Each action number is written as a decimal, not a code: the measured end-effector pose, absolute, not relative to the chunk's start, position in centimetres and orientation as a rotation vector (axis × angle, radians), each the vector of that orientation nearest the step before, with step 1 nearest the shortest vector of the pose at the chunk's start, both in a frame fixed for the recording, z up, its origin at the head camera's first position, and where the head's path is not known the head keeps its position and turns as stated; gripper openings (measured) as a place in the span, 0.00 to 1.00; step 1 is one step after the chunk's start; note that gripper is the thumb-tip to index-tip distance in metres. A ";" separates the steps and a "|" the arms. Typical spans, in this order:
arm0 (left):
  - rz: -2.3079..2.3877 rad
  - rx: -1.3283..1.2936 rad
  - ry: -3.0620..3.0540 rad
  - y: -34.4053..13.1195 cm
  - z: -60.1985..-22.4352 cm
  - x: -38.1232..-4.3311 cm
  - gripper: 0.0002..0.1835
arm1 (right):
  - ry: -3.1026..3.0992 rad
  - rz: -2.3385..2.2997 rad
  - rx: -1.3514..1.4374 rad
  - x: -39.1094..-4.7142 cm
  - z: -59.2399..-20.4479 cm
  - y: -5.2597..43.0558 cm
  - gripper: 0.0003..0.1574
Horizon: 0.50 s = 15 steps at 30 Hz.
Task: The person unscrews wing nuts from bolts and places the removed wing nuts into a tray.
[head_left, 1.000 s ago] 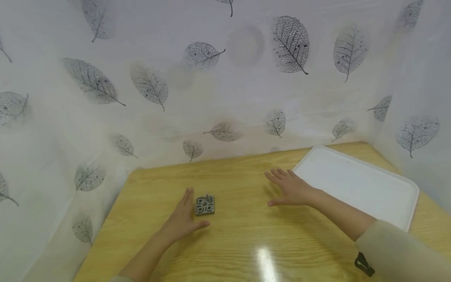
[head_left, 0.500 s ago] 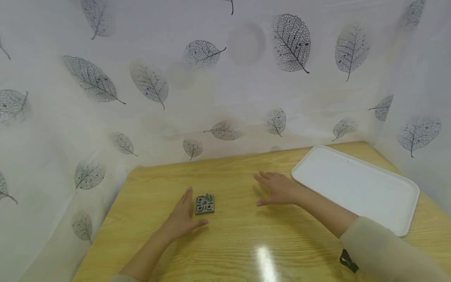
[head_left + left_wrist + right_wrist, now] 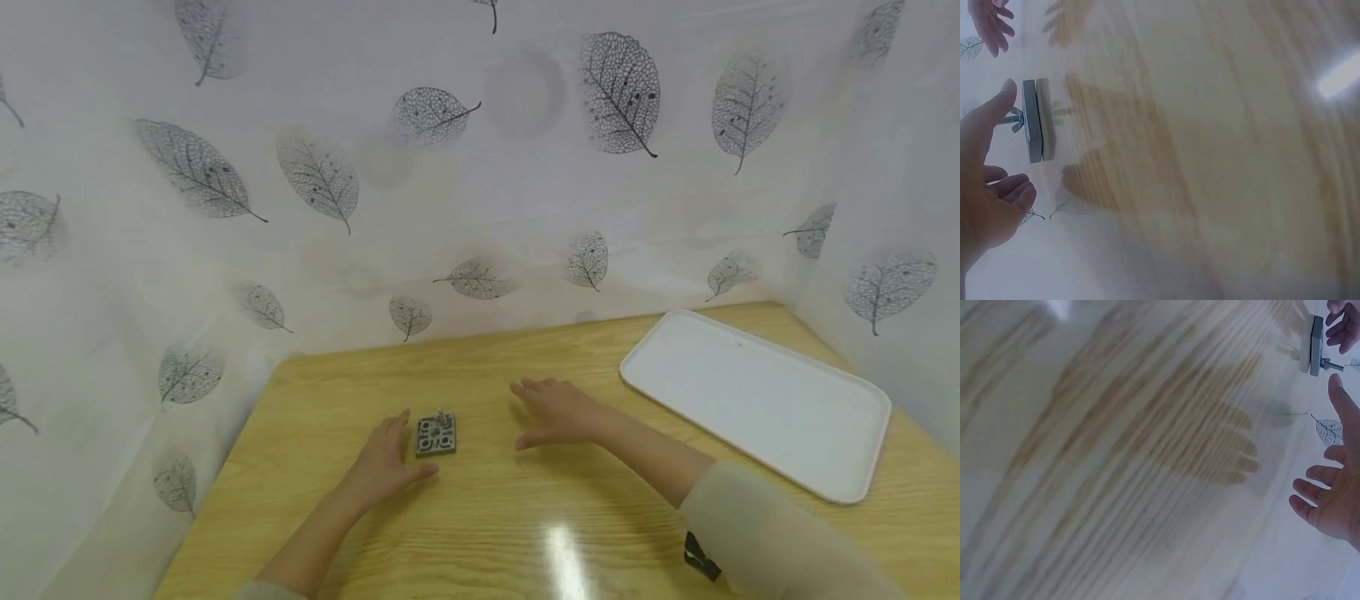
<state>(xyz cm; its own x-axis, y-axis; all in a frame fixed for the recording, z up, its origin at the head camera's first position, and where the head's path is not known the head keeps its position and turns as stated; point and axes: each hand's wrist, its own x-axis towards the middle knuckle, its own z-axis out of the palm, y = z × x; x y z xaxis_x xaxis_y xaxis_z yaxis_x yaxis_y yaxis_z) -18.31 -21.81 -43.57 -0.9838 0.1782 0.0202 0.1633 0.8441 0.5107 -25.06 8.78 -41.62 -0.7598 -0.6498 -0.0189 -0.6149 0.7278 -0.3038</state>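
Observation:
A small square grey metal plate (image 3: 436, 437) with round holes and grooves lies on the wooden table. From it a bolt with a wing nut (image 3: 1017, 119) sticks up, clearest in the left wrist view. My left hand (image 3: 378, 468) is just left of the plate, fingers loosely bent, thumb apart and pointing past its near side. Over the table to the plate's right hovers my right hand (image 3: 561, 412), its fingers spread and relaxed. The right wrist view has this open right hand (image 3: 1338, 500) with nothing in it, the plate (image 3: 1316, 346) beyond the thumb.
A white rectangular tray (image 3: 757, 400) lies at the right side of the wooden table (image 3: 480, 533). Pale sheeting (image 3: 495, 192) printed with leaves encloses the back and sides. Under the right sleeve (image 3: 772, 517) a dark strap piece (image 3: 701, 557) shows.
My right hand has moved left, away from the tray and closer to the plate. The left hand has barely shifted, its fingertips slightly lower. Plate and tray have stayed put.

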 end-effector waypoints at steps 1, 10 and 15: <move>0.824 0.282 2.994 -21.8 -43.6 -18.3 0.55 | 2.804 -0.418 -1.040 -25.0 -41.6 8.5 0.58; 0.852 0.245 2.967 -22.0 -44.2 -18.9 0.54 | 2.794 -0.443 -1.097 -25.0 -41.6 6.9 0.55; 0.955 0.182 2.903 -22.1 -44.4 -19.2 0.53 | 2.793 -0.499 -1.079 -25.1 -41.8 5.9 0.53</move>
<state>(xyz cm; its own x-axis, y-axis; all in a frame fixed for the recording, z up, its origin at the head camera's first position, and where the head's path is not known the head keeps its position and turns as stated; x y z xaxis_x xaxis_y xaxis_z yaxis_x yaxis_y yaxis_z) -19.23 -22.10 -44.44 -0.9898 0.1372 -0.0388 0.0873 0.7986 0.5955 -25.14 5.90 -41.76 -0.7425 -0.6696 0.0192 -0.6349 0.6942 -0.3390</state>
